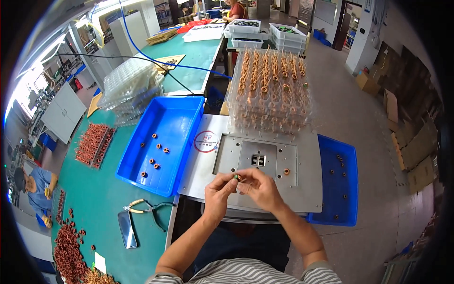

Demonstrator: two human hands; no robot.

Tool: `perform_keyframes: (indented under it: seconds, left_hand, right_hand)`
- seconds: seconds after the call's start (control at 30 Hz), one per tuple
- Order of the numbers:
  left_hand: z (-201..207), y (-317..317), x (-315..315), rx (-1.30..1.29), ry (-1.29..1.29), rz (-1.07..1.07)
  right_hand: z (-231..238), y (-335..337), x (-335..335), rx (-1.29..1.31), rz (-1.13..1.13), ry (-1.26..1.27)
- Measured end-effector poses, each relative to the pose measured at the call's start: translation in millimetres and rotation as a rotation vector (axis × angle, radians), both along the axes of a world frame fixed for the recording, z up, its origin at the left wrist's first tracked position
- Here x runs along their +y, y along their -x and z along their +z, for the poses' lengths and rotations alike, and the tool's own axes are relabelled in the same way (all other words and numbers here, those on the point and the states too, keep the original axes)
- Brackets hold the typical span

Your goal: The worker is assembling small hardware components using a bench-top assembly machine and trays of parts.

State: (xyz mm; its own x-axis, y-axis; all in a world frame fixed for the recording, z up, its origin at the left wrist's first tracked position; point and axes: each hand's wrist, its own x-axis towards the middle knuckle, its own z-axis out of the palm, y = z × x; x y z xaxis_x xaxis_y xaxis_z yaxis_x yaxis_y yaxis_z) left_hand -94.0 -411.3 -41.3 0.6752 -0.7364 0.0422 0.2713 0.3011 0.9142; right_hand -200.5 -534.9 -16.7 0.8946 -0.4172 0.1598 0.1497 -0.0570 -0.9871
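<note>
Above the front of a metal machine plate (307, 201), both my hands come together at a small copper-wound ring coil (237, 178) with a green part on it. The fingers of my left hand (217, 195) pinch it from one side. My right hand (263, 191) is closed at its other side, where short wire ends show; the fingertips partly hide the coil. Just beyond my hands, a recessed square block with a slotted opening (258, 160) is set in the plate. Another ring coil (286, 171) lies to the right of this opening.
Blue bins with scattered coils flank the plate, one left (182, 124), one right (351, 208). Stacked clear trays (269, 102) with coils stand behind. Pliers (150, 208), a phone (126, 230) and a coil heap (71, 248) lie on the green table. A co-worker (40, 182) is at far left.
</note>
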Motion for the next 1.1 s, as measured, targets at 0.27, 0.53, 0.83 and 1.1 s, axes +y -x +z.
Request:
perform_keyframes:
  seconds: [0.27,0.53,0.83,1.1]
  left_hand:
    - [-7.5,18.0,-27.5,-0.056,-0.15,-0.187]
    - [-17.3,15.6,-63.6,-0.123,-0.159,-0.238]
    - [-25.4,-25.1,-98.7,-0.052,-0.099,-0.317]
    - [-44.0,-95.2,-118.1,0.152,0.111,-0.295]
  right_hand:
    - [-37.2,31.2,-18.5,-0.066,-0.247,-0.055]
    - [-39.7,37.2,-34.6,-0.058,-0.41,0.067]
    - [-3.6,20.8,-69.3,0.151,-0.442,0.088]
    - [116.6,-95.3,-180.5,0.129,-0.526,0.246]
